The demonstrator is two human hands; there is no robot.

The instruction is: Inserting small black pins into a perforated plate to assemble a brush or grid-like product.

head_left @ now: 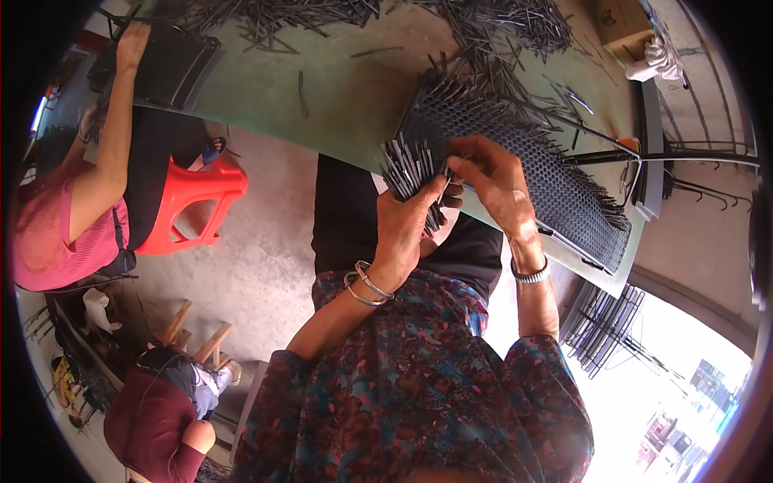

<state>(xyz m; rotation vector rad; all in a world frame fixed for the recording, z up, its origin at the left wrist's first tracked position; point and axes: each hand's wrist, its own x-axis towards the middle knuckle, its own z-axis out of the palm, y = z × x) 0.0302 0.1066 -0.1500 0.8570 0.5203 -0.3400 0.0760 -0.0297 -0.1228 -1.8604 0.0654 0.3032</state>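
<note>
A thick bundle of thin dark rods [408, 167] is wrapped in the closed fingers of my left hand [403, 225], their ends fanning upward. Beside it my right hand [498, 183] pinches what looks like one thin rod at the bundle's edge. My fingertips partly cover that rod. Just beyond both hands, a black tray [555, 181] full of small round holes slants across the table's near right edge. Rods stand in its holes along the far side and right end. The nearer holes show no rods.
Loose rods [507, 32] lie heaped across the green table [346, 105]. A cardboard box [624, 28] and white cloth [656, 63] are at far right, near a metal rack [644, 157]. On the left are a person in pink [68, 217], a red stool [193, 201] and another person [157, 414].
</note>
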